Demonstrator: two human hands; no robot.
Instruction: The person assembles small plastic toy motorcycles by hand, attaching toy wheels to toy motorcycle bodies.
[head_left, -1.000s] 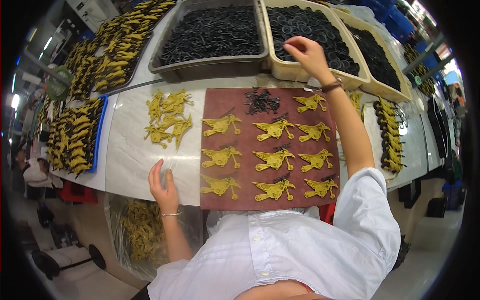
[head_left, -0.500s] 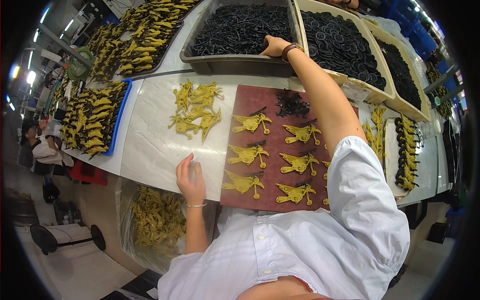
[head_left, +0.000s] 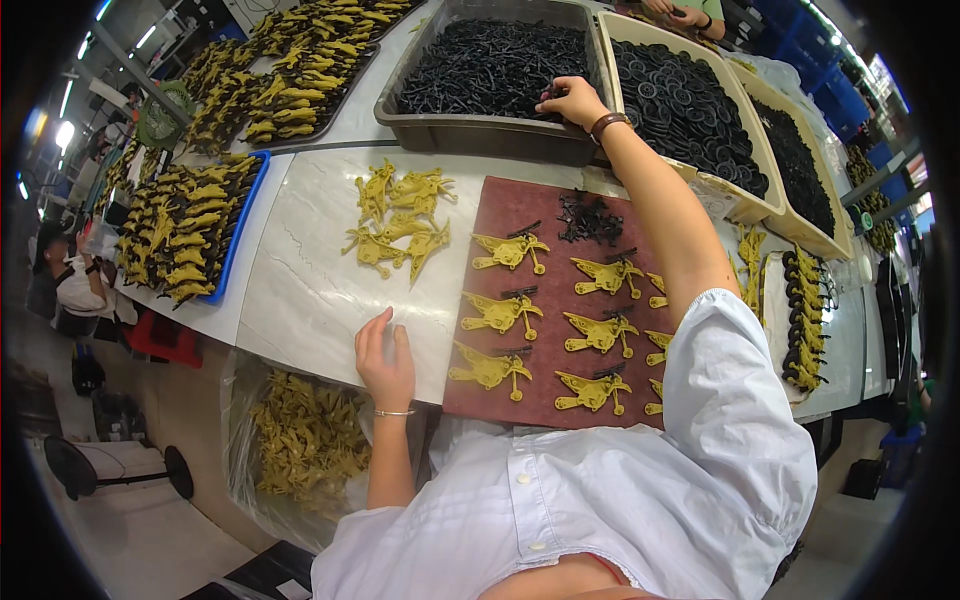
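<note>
My right hand (head_left: 578,104) is over the front right corner of a grey bin (head_left: 480,133) full of thin black plastic parts (head_left: 490,60). Its fingers are pinched together, with small dark pieces at the tips, too small to count. My left hand (head_left: 385,368) holds nothing; its fingers are apart near the table's front edge. Between my arms lies a dark red mat (head_left: 545,390) bearing rows of yellow plastic pieces (head_left: 600,333), each with a black part along its top. A small heap of black parts (head_left: 590,217) sits at the mat's far side.
Loose yellow pieces (head_left: 400,215) lie on the white table left of the mat. A cream bin of black wheels (head_left: 690,100) stands right of the grey bin. A blue tray (head_left: 240,225) holds yellow-and-black pieces. Below the table is a plastic bag of yellow pieces (head_left: 310,430).
My right hand has drawn up from the black parts, its fingers now pinched with dark pieces showing at the tips. My left hand has stayed in place. The view has shifted slightly.
</note>
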